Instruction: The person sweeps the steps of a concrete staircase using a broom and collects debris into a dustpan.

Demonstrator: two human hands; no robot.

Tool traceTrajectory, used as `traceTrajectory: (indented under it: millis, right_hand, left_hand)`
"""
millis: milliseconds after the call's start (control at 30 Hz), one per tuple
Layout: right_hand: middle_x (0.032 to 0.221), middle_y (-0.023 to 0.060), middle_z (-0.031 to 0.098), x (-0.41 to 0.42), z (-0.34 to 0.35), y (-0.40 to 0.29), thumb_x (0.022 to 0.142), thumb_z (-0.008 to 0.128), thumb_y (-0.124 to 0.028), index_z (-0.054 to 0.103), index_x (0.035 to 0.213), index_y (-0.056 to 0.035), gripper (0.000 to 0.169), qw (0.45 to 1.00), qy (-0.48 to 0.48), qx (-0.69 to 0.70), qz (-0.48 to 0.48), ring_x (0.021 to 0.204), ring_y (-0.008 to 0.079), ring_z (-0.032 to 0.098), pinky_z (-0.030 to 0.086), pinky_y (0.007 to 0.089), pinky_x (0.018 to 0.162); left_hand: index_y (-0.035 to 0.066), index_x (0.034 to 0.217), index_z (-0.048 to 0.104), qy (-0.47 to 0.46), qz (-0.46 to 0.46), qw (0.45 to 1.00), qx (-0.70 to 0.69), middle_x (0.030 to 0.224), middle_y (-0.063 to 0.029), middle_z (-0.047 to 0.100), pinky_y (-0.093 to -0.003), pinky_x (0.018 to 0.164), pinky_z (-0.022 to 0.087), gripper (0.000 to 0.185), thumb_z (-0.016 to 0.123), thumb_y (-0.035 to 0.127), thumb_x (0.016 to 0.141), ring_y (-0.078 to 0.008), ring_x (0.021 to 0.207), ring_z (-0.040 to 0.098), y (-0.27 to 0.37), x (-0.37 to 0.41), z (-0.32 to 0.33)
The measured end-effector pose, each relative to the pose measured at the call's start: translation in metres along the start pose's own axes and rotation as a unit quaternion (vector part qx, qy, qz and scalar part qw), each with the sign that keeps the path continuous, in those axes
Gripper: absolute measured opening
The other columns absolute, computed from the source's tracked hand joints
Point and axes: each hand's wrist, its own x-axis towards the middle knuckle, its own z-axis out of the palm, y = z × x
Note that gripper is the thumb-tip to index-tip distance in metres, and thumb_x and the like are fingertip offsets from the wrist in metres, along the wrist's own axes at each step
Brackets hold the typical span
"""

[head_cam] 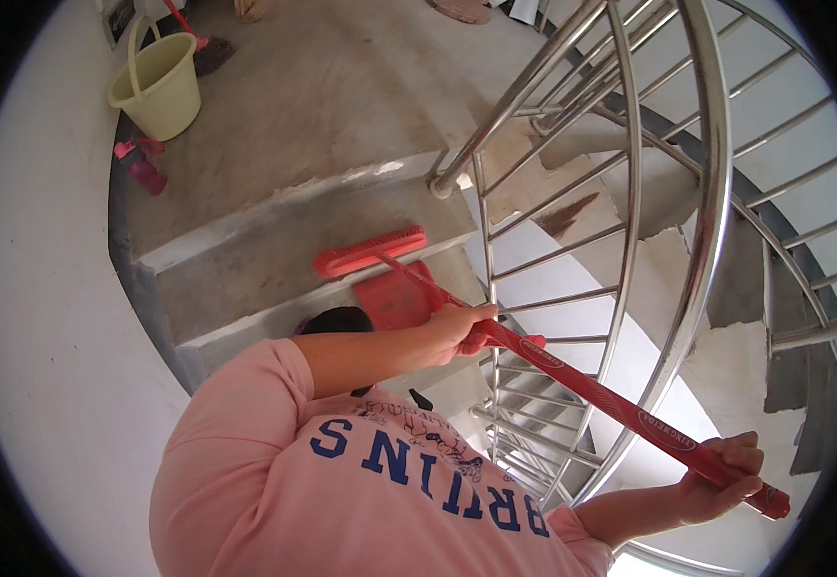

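Observation:
A red push broom or brush head [371, 251] rests on a stair step. Its long red handle [591, 389] slants down to the right across the view. My left hand [458, 332] is closed around the middle part of this handle. Near the handle's far end, my right hand [721, 479] grips it. Just beyond my left hand, a red dustpan [395, 297] lies against the step below the brush head. A short red piece [534, 342] shows beside my left hand; whether it belongs to the dustpan is unclear.
Concrete steps [281, 267] run between a white wall [50, 288] and a curved metal railing [707, 180], close to the broom handle. A pale yellow bucket [166, 94], a pink bottle [148, 172] and a dark-bristled broom [214, 56] are on the landing by the wall.

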Motion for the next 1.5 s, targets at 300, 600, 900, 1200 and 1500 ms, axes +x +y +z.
traceTrajectory:
  millis: [300,600,900,1200,1500]
  right_hand:
    - [0.072,0.0133,0.052,-0.046,0.026,0.038,0.082,0.038,-0.062,0.049,0.077,0.0003,0.064,0.995,-0.028,-0.026,0.089,0.069,0.0208,0.049,0.041,0.0293,0.061]
    - [0.073,0.0132,0.049,-0.071,0.020,0.027,0.087,0.045,-0.044,0.050,0.079,0.0030,0.048,0.994,-0.101,-0.005,0.032,0.059,0.0183,0.050,0.045,0.0255,0.042]
    - [0.055,0.0075,0.042,-0.044,-0.023,-0.008,0.085,0.037,-0.057,0.044,0.064,-0.0033,0.058,0.997,-0.007,-0.039,-0.059,0.050,0.0152,0.043,0.032,0.0232,0.042]
    - [0.063,0.0032,0.038,0.006,-0.042,-0.019,0.081,0.052,-0.050,0.044,0.070,-0.0053,0.047,0.979,0.007,0.193,-0.064,0.050,0.0108,0.034,0.025,0.0232,0.045]
    - [0.069,0.0043,0.041,0.037,0.076,-0.002,0.083,0.057,-0.032,0.040,0.076,-0.0062,0.031,0.874,-0.273,0.399,0.048,0.064,0.0131,0.042,0.034,0.0243,0.061]
  left_hand:
    - [0.011,0.063,0.052,0.090,0.175,0.980,-0.008,0.053,0.0008,0.051,-0.0236,0.037,0.037,0.027,0.060,0.030,0.081,-0.0087,0.039,0.045,0.028,0.071,-0.026]
    - [0.012,0.065,0.051,0.111,0.141,0.984,0.001,0.054,0.0023,0.049,-0.0230,0.041,0.038,0.024,0.059,0.028,0.082,-0.0088,0.042,0.046,-0.010,0.070,-0.038]
    - [0.008,0.068,0.054,0.062,0.068,0.996,0.016,0.055,0.0002,0.051,-0.0213,0.039,0.036,0.022,0.061,0.025,0.080,-0.0074,0.042,0.044,-0.055,0.009,0.003]
    - [0.009,0.073,0.055,0.014,0.035,0.989,-0.143,0.063,0.0003,0.053,-0.0206,0.041,0.026,0.017,0.062,0.024,0.080,-0.0048,0.045,0.036,-0.091,-0.088,-0.005]
    - [0.009,0.070,0.053,0.100,0.095,0.916,-0.378,0.061,-0.0005,0.051,-0.0215,0.040,0.028,0.015,0.058,0.020,0.080,-0.0074,0.046,0.035,-0.131,-0.184,-0.106]
